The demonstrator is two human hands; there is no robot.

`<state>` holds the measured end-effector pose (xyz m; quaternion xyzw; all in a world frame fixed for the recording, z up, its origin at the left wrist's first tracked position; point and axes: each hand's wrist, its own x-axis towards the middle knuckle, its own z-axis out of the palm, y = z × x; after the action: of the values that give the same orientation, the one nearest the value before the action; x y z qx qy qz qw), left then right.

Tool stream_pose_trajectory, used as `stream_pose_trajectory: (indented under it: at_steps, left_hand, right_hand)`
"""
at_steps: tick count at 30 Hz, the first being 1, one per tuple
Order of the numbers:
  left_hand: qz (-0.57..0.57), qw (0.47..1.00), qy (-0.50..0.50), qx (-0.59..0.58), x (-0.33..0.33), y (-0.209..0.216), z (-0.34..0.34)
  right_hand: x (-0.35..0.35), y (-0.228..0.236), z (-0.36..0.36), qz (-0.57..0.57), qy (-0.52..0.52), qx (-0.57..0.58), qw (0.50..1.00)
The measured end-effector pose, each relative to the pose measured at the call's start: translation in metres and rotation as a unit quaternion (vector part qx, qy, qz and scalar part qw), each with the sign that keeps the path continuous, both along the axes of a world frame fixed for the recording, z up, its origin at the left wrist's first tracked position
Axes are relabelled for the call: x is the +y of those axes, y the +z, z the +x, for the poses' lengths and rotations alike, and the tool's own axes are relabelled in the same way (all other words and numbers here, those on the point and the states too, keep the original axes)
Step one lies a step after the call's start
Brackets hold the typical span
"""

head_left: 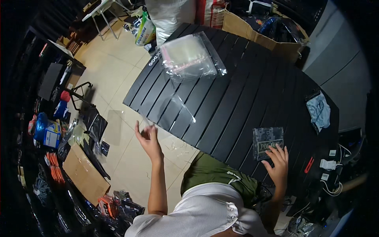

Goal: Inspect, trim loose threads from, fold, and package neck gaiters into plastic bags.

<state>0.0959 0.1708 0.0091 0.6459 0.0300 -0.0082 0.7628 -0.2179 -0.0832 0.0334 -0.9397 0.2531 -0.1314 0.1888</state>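
My left hand (pixel 149 143) is raised off the table's front left edge, fingers apart and partly smeared by motion. I see nothing held in it. Just beyond its fingertips, a thin clear plastic bag (pixel 173 112) lies on the black slatted table (pixel 237 98). My right hand (pixel 278 160) rests with spread fingers on the lower right of a flat, dark camouflage-patterned square packet (pixel 268 138) with pale lettering. At the table's far left is a stack of clear plastic bags (pixel 189 55).
A light-blue folded item in clear wrapping (pixel 318 111) and a red cutter (pixel 309 165) lie to the right. Behind the table stand a white sack (pixel 171 17) and an open cardboard box (pixel 256 37). Packed shelves and a flat cardboard piece (pixel 85 173) are at left.
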Motion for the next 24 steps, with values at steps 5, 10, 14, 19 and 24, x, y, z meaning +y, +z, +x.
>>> stream_pose_trajectory:
  at_steps: [5,10,14,19,24]
  left_hand:
    - [-0.009,0.958,-0.028,-0.287,-0.051,0.057,-0.019]
    - [-0.101,0.962,-0.202,-0.152,-0.09,0.092,-0.048]
    - [-0.148,0.942,-0.294,-0.064,-0.106,0.094,-0.064]
    - [-0.124,0.916,-0.381,0.031,-0.117,0.086,-0.073]
    - [-0.086,0.903,-0.411,0.092,-0.126,0.07,-0.064]
  right_hand:
    - [0.001,0.004,-0.001,-0.055,-0.065,-0.084,0.993]
    - [0.028,0.051,0.039,-0.044,0.007,-0.232,0.972]
    - [0.034,0.071,0.064,-0.097,0.085,-0.307,0.943]
    - [0.004,0.078,0.084,-0.058,-0.04,-0.317,0.946]
    - [-0.043,0.038,0.08,0.415,-0.071,-0.297,0.857]
